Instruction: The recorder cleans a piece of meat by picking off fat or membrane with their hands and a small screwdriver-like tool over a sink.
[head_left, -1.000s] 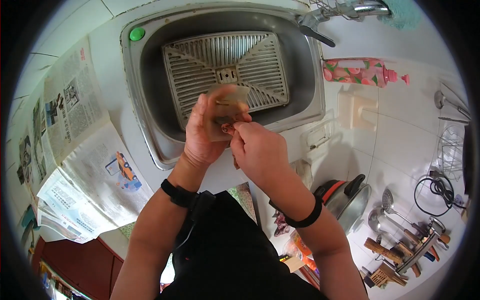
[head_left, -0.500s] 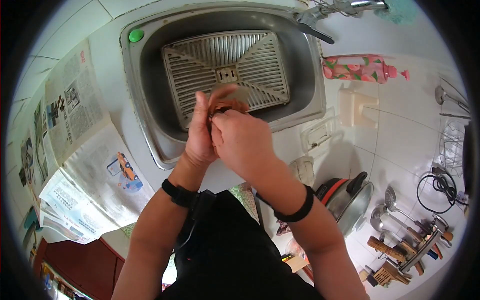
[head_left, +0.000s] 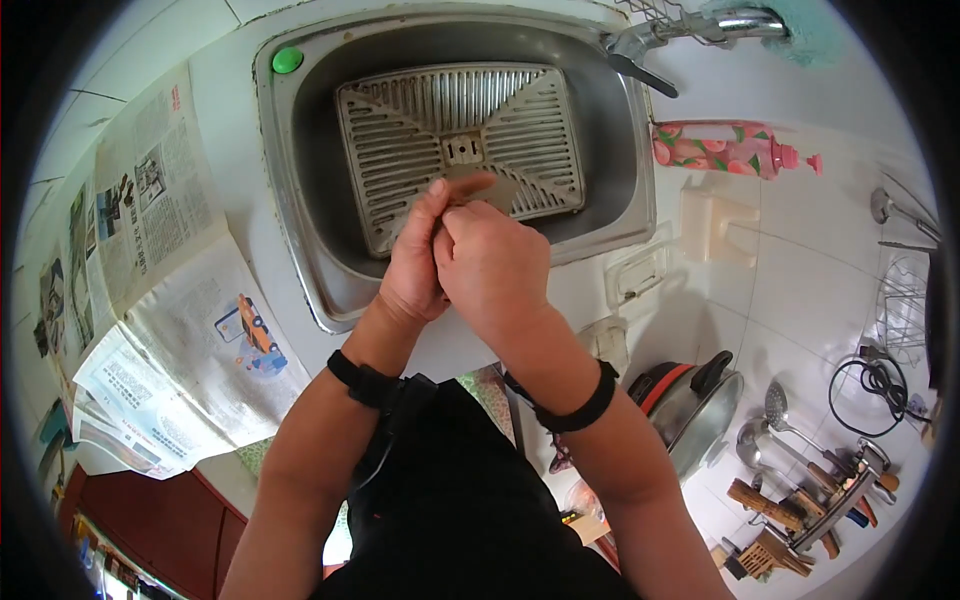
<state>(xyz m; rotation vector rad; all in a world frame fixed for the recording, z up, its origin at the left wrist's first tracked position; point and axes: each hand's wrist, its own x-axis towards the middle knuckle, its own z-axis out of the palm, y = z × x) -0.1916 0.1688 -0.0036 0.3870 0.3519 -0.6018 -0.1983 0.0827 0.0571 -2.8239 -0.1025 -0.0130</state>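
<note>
My left hand is cupped around something mostly hidden, its thumb upright and its fingertips curled at the top. My right hand is closed and pressed into it, covering what both hold; only a dim brownish bit shows behind them. Both are over the near edge of the steel sink, in front of a slotted metal tray lying in the basin.
Newspapers cover the left counter. At right are a faucet, pink bottle, cream plastic holder, pot with glass lid and utensil rack. A green round object sits on the sink's corner.
My right hand has moved leftward and up onto my left hand, turning knuckles-up. The translucent brownish piece that showed between my hands a second ago is now mostly covered.
</note>
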